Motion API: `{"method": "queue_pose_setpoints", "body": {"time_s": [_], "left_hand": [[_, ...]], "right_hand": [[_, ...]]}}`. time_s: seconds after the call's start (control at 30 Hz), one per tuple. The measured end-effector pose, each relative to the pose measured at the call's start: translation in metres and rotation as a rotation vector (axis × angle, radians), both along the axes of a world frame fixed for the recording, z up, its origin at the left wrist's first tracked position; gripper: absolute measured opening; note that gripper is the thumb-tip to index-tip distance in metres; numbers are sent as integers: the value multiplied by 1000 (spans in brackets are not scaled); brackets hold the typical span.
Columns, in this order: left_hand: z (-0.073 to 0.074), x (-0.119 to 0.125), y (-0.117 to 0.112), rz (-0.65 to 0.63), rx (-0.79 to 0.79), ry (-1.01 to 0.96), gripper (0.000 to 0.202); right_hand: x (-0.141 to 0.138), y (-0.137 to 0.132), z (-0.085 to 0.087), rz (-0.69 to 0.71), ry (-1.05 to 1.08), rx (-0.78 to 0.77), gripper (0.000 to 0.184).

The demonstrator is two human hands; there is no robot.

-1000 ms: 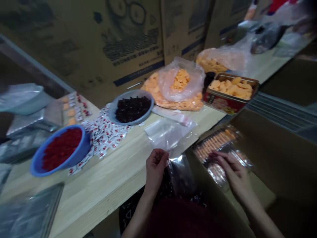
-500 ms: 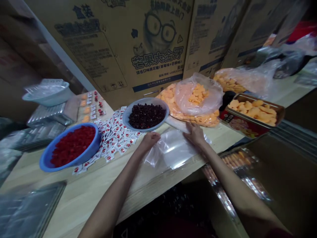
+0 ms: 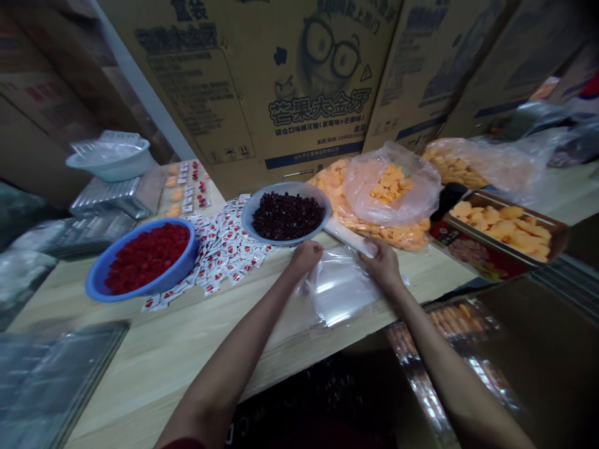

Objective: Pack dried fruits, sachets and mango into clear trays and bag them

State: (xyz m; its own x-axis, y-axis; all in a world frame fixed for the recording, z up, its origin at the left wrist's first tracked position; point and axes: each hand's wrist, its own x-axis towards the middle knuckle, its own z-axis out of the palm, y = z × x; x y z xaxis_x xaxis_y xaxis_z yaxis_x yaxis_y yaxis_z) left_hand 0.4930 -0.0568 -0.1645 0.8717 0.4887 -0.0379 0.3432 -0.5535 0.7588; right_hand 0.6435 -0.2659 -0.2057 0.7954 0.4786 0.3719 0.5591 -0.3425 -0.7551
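Note:
A sheet-like clear plastic bag [image 3: 344, 290] lies near the front edge of the wooden table, between my hands. My left hand [image 3: 306, 257] is closed in a fist-like pinch at its upper left corner. At its upper right, my right hand [image 3: 382, 265] has bent fingers and thumb closed over the bag's far edge, beside a long white strip [image 3: 349, 237]. Just beyond my left hand stands a pale bowl [image 3: 250, 227] of dark purple-red pieces. A big clear bag [image 3: 412, 234] of orange pieces lies beyond my right hand.
Left are a blue basin [image 3: 96, 290] of red pieces, small printed packets [image 3: 224, 243] and stacked clear trays [image 3: 112, 199]. An open box [image 3: 486, 252] of orange pieces stands right. Cartons [image 3: 243, 81] line the back. Below right, packed trays [image 3: 449, 318] sit in a carton.
The view has shifted, so the table's things appear farther right. My right hand has gone from spread fingers to a closed grip by the white strip. My left hand stays closed.

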Motion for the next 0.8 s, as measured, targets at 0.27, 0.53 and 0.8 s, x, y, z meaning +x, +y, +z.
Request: {"method": "queue_pose_setpoints", "body": {"time_s": [0.27,0.53,0.8], "left_hand": [[-2,-23,-8,98,95,-32,19],[12,-91,-29,23,369,-188,32],[-12,-55,-62,-333,506,3,51]], "right_hand": [[-13,2,11,61,-335,-336,43],[-31,5,9,-25,-382,-391,42],[-15,20,10,23,-160,-172,56]]}}
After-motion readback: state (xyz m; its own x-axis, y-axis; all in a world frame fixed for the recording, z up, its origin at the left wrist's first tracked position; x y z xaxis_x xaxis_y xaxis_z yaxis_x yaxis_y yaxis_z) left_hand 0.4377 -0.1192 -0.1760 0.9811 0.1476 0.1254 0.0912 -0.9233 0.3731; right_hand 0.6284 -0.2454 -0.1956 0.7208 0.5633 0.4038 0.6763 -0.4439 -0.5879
